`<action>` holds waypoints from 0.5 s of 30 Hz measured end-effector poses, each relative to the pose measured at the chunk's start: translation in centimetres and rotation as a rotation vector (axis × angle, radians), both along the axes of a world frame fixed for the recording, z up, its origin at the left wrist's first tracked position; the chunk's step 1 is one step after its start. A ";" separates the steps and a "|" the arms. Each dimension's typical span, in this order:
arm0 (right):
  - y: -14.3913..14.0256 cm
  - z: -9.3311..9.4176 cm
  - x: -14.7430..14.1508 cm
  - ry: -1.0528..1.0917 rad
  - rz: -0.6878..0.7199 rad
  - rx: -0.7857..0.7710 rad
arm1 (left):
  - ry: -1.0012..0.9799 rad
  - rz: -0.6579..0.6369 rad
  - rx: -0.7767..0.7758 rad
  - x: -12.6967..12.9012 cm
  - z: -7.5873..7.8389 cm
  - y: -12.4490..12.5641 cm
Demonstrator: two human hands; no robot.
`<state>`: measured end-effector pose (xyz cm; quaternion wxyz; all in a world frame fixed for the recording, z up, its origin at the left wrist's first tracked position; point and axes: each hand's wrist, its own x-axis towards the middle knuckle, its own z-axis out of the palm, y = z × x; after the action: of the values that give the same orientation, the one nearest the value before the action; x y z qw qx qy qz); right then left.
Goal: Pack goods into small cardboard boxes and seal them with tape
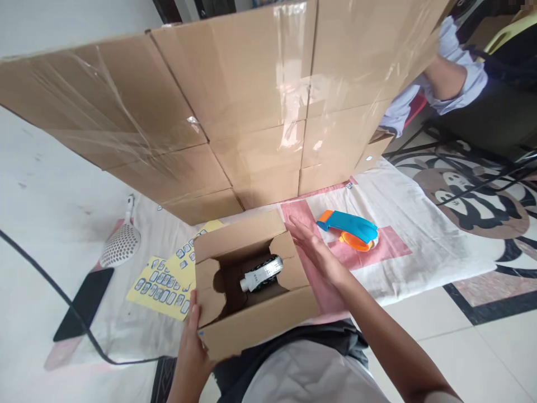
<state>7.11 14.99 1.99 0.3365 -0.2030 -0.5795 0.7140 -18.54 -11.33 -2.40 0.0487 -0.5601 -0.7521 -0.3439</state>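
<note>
A small cardboard box (255,296), flaps half open, was held on the lap, a dark wheel-like part (262,274) half hidden inside. The left hand (193,347) gripped its near corner; the right hand (314,252) was pressed flat, fingers together, against its side. A tape dispenser (350,229) was seen beyond.

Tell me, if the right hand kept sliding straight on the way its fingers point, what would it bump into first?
The right hand lies flat against the small box, fingers pointing away from the person. Straight on, it would probably reach the foot of the stacked cartons first; the depth is hard to judge.
</note>
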 end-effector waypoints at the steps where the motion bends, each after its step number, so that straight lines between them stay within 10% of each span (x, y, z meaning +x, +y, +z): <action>1: 0.0 0.3 -1.0 0.004 -0.023 -0.020 | 0.012 -0.012 0.053 0.2 0.5 0.1; 4: -0.3 0.5 -3.2 0.100 -0.085 0.169 | 0.014 -0.121 0.265 0.5 3.0 2.1; 8: -0.3 0.4 -3.9 0.142 -0.120 0.475 | -0.110 0.099 0.379 1.7 6.4 6.2; 15: -3.0 -0.6 0.1 -0.046 -0.368 0.428 | 0.367 -0.213 -0.120 3.5 9.3 6.6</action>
<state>7.20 11.97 1.39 0.4824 -0.2453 -0.6779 0.4976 -15.03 -4.76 6.90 0.1148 -0.6913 -0.6865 -0.1943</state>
